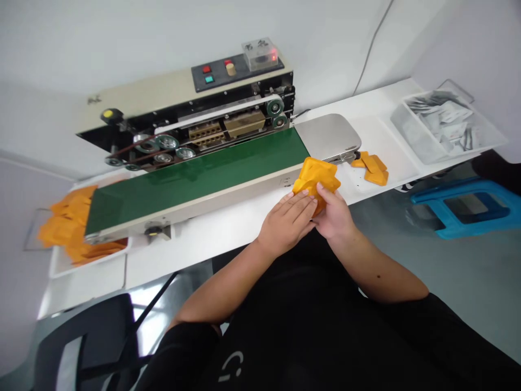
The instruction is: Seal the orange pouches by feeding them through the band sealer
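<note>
Two bare hands are working close together just above the front edge of a white bench (203,258). The left hand (287,222) is cupping the near side of a bunch of orange pouches (316,179), its fingers (303,203) spreading across them. The right hand (331,212) is pressing against the same bunch from the other side. Both grips are closed on the pouches, which are sitting between the two hands, though their exact number is hidden.

A band sealer (211,117) is standing along the back of the bench, its green conveyor belt (195,182) running just behind the hands and a stainless steel cover (328,138) sitting at its right end. A few more orange pouches (372,168) are lying on the bench just beside that cover, to the right of the hands.

Well off to the left, a white tray (91,266) is holding a heap of orange pouches (67,222) at the belt's far end. Toward the right end of the bench, a clear bin (415,136) is holding silver sachets (442,122). Below the bench, a blue stool (459,209) is standing on the grey floor (386,244), and a black chair (81,342) is standing at the lower left.
</note>
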`<control>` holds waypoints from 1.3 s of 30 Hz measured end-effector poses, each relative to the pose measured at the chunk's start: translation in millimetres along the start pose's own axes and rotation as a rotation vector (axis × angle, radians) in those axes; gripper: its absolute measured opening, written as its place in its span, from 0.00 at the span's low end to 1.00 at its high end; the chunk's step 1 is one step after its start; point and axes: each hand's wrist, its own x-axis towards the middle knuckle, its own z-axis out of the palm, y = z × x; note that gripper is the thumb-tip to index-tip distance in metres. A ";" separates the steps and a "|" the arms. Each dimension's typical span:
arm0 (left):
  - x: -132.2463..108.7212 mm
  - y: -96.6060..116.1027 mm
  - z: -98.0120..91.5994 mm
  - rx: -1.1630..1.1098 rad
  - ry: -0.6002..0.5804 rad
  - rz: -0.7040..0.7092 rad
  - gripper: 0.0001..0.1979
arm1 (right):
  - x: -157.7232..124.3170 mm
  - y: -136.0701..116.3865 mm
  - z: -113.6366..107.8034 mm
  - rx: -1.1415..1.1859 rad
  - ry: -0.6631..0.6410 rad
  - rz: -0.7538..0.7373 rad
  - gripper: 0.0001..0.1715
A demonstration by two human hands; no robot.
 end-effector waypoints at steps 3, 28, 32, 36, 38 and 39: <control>-4.0 1.6 -0.3 0.073 0.026 -0.035 0.26 | -1.1 3.2 5.4 0.004 -0.017 -0.001 0.20; -14.7 -32.2 -23.2 0.118 0.041 0.083 0.26 | -1.8 16.3 13.6 0.097 -0.077 0.122 0.20; -6.2 -37.5 -22.8 0.179 0.054 0.210 0.21 | -2.5 19.9 17.6 0.140 -0.074 0.114 0.21; 7.3 -38.0 -21.5 0.078 0.055 0.321 0.19 | -3.7 21.5 18.3 0.205 -0.139 0.174 0.22; 13.4 -34.8 -21.8 0.028 0.034 0.348 0.19 | -4.5 21.3 17.4 0.240 -0.148 0.210 0.23; 15.8 -32.4 -22.7 0.019 0.019 0.348 0.19 | -4.8 21.2 16.4 0.257 -0.145 0.223 0.23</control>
